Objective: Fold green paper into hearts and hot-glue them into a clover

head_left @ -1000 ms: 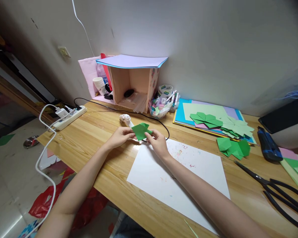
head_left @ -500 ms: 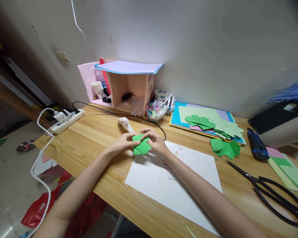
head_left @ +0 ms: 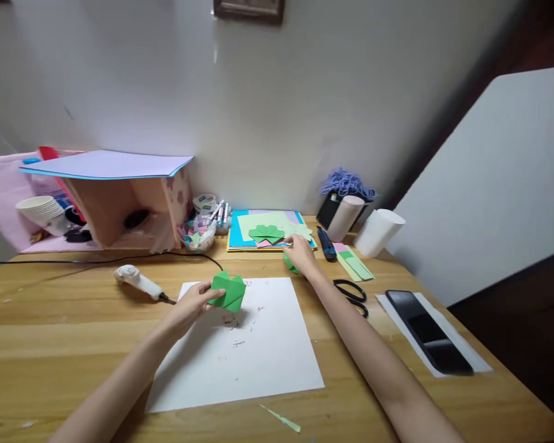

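My left hand (head_left: 197,303) pinches a piece of green folded paper (head_left: 231,292) between thumb and fingers, holding it over a marked white sheet (head_left: 268,344). Reaching forward and right, my right hand (head_left: 301,252) has bent fingers at another green folded paper (head_left: 290,264) lying by the stack of coloured paper (head_left: 236,237). That hand covers part of the green paper, and whether its fingertips grip it is hidden. On the stack rest a dark green folded paper shape (head_left: 266,234) and a pale green one (head_left: 299,229).
A white glue gun (head_left: 138,282) lies left of the sheet. Behind it stands a box with a lilac roof (head_left: 111,163). Scissors (head_left: 351,290), a utility knife (head_left: 325,244) and a phone (head_left: 427,332) lie to the right. A paper sliver (head_left: 281,418) is near the front.
The view has swung right. My right hand has let go of the green folded paper and moved to the green pieces by the stack. My left hand keeps its paper.
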`<state>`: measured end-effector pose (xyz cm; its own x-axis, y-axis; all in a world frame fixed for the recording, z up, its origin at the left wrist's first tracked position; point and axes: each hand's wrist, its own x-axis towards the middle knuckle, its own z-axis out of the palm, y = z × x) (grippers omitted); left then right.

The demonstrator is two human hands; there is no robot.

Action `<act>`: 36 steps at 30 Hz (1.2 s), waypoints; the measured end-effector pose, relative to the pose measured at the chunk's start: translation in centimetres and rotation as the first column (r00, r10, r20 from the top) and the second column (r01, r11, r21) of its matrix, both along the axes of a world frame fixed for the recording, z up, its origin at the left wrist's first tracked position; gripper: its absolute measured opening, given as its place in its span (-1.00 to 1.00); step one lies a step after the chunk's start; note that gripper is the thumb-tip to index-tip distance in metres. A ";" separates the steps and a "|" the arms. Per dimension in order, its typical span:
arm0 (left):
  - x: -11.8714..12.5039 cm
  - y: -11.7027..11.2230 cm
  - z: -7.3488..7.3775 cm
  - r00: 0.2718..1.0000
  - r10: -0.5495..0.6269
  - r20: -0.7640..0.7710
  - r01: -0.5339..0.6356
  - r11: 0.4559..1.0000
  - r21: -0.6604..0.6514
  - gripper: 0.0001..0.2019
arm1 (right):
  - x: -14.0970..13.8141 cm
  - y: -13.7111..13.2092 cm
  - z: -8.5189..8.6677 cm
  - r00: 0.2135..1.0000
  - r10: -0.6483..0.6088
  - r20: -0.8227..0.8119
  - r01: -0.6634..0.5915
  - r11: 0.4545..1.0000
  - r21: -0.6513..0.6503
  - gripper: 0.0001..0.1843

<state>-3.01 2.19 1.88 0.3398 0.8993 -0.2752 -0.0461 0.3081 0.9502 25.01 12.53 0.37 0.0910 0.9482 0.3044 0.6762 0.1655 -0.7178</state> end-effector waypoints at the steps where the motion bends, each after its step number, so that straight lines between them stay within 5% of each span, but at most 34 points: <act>1: 0.7 0.0 0.0 1.000 0.015 0.009 -0.015 1.000 -0.003 -0.69 | 1.5 -0.3 -0.2 0.997 -0.077 0.018 0.077 0.997 0.018 -0.89; 4: 2.3 -0.1 -0.3 0.997 0.064 0.035 -0.063 0.998 -0.005 -0.69 | 4.7 -1.4 -1.5 0.946 -0.256 0.200 0.261 0.965 -0.002 -0.79; 12: 1.9 -0.1 -2.4 0.976 0.212 0.054 -0.213 0.977 0.009 -0.63 | 4.9 -2.9 -4.3 0.959 -0.055 0.278 0.048 0.998 0.031 -0.88; 18: 1.3 1.6 -3.4 0.940 0.341 0.019 -0.342 0.939 0.046 -0.71 | 3.9 -3.3 -2.3 0.988 -0.004 0.152 -0.023 0.984 0.178 -0.78; 22: 2.8 4.2 -3.0 0.961 0.275 0.033 -0.277 0.955 0.103 -0.71 | 1.8 -4.3 0.5 0.989 0.145 -0.031 -0.130 0.951 0.281 -0.80; 26: 3.8 5.4 -2.2 0.893 0.437 -0.105 -0.384 0.864 0.325 -0.59 | -1.1 -5.6 3.0 0.937 0.347 -0.051 -0.322 0.909 0.265 -0.81; 29: 3.0 3.9 -1.2 0.925 0.332 -0.182 -0.219 0.861 0.458 -0.62 | -3.4 -6.0 3.8 0.870 0.490 -0.058 -0.468 0.856 0.221 -0.82; 31: 1.9 2.2 -0.5 0.972 0.149 -0.182 -0.077 0.932 0.355 -0.61 | -5.0 -6.0 3.9 0.805 0.588 -0.072 -0.568 0.801 0.190 -0.83; 36: -1.1 -1.2 0.0 0.968 0.223 -0.117 -0.199 0.962 0.185 -0.56 | -9.9 -6.2 3.6 0.664 0.734 -0.143 -0.722 0.679 0.133 -0.87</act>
